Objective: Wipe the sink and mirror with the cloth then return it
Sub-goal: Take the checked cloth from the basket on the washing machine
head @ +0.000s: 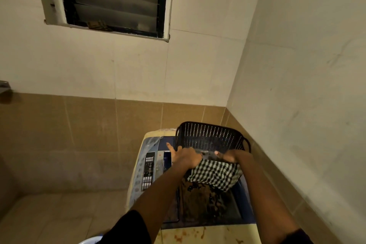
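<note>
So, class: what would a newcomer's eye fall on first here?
Low and right of centre, both hands, left hand and right hand, hold a black-and-white checked cloth at a black perforated basket over a washing machine. A louvred window sits top left.

Basket (210,136) base behind both hands, cloth (215,174) top edge hidden, blurred.

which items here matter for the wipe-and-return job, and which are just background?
Job items:
- checked cloth, gripped by both hands
- left hand
- right hand
- black perforated basket, possibly where the cloth is kept; not certain

Background:
- washing machine with its control panel
- louvred window
- tiled wall

No sink or mirror in view.
</note>
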Demonstrator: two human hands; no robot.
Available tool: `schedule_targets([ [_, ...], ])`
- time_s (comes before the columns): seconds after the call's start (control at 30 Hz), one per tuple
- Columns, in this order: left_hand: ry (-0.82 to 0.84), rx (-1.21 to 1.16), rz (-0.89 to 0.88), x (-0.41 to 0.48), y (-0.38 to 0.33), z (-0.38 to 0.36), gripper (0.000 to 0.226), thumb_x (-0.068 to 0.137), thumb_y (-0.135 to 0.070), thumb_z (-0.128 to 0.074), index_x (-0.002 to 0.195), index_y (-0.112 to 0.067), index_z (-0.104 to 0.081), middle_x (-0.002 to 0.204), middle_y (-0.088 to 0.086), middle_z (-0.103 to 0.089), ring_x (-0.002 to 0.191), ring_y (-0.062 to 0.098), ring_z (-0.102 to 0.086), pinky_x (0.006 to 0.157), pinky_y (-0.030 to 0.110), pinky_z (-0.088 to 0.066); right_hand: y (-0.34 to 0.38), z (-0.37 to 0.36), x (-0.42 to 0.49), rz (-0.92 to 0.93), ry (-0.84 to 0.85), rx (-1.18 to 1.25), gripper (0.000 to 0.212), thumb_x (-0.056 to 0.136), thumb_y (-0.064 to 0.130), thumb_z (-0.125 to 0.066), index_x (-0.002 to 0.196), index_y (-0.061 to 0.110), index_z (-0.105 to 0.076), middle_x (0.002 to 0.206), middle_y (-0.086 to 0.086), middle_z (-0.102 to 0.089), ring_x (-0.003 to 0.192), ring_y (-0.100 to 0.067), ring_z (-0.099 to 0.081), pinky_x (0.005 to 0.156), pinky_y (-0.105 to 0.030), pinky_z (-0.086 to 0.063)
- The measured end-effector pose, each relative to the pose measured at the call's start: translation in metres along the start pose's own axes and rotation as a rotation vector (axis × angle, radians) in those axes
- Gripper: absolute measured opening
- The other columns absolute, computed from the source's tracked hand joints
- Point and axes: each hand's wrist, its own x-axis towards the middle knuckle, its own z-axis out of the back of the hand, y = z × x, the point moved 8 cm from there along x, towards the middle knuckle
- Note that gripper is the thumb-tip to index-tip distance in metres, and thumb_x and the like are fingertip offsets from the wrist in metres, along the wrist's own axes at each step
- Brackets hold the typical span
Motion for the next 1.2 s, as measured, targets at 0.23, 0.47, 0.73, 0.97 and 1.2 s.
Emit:
schedule_targets([
  [0.23, -0.175, -0.577, -0.024, -0.013, -0.012, 0.026, 0.026, 0.092, -0.015, -0.048, 0.085, -0.021, -0.072, 0.097, 0.004, -0.072, 0.108, 0.02, -0.057, 0.117, 0.05, -0.013, 0.015, 0.028, -0.019, 0.204, -0.087, 0.135, 0.069, 0.062, 0.082, -0.05, 0.068, 0.015, -0.065, 0.073, -0.007, -0.064, 0.069, -0.016, -0.058, 0.071, -0.03, -0.044],
  [0.47, -0.239, -1.191, -0.165, -0.065, 0.025, 0.059, 0.015, 0.091, 0.0, -0.053, 0.101, 0.0, -0.063, 0.1, 0.005, -0.064, 0.095, 0.015, -0.057, 0.085, 0.02, -0.044, 0.077, 0.064, -0.097, 0.627, -0.344, 0.394, 0.016, 0.075, 0.036, -0.076, 0.083, 0.025, -0.068, 0.095, 0.009, -0.068, 0.097, -0.015, -0.06, 0.088, -0.034, -0.042],
  [0.73, -0.327, -1.62, 0.065, -0.212, 0.185, 0.086, 0.012, 0.087, 0.003, -0.056, 0.095, -0.006, -0.059, 0.073, -0.003, -0.07, 0.062, 0.003, -0.066, 0.063, 0.013, -0.052, 0.271, -0.041, -0.233, 1.059, -0.321, 0.21, 0.008, 0.079, 0.029, -0.074, 0.083, 0.027, -0.067, 0.083, 0.011, -0.07, 0.077, 0.0, -0.061, 0.067, -0.017, -0.045],
  [0.97, -0.808, -1.301, 0.347, -0.467, 0.399, 0.109, 0.014, 0.084, 0.004, -0.059, 0.09, -0.008, -0.064, 0.082, 0.004, -0.064, 0.077, 0.015, -0.058, 0.071, 0.028, -0.049, 0.455, -0.245, -0.373, 1.404, -0.063, 0.109, 0.016, 0.078, 0.03, -0.074, 0.092, 0.027, -0.067, 0.095, 0.009, -0.071, 0.092, -0.011, -0.064, 0.087, -0.032, -0.049],
  [1.2, -1.279, -0.985, 0.673, -0.765, 0.531, 0.099, 0.016, 0.084, 0.003, -0.06, 0.087, -0.013, -0.06, 0.09, 0.01, -0.064, 0.09, 0.021, -0.058, 0.086, 0.038, -0.049, 0.58, -0.446, -0.568, 1.722, 0.172, 0.013, 0.029, 0.081, 0.03, -0.072, 0.108, 0.018, -0.067, 0.104, 0.001, -0.071, 0.092, -0.004, -0.059, 0.081, -0.018, -0.041],
])
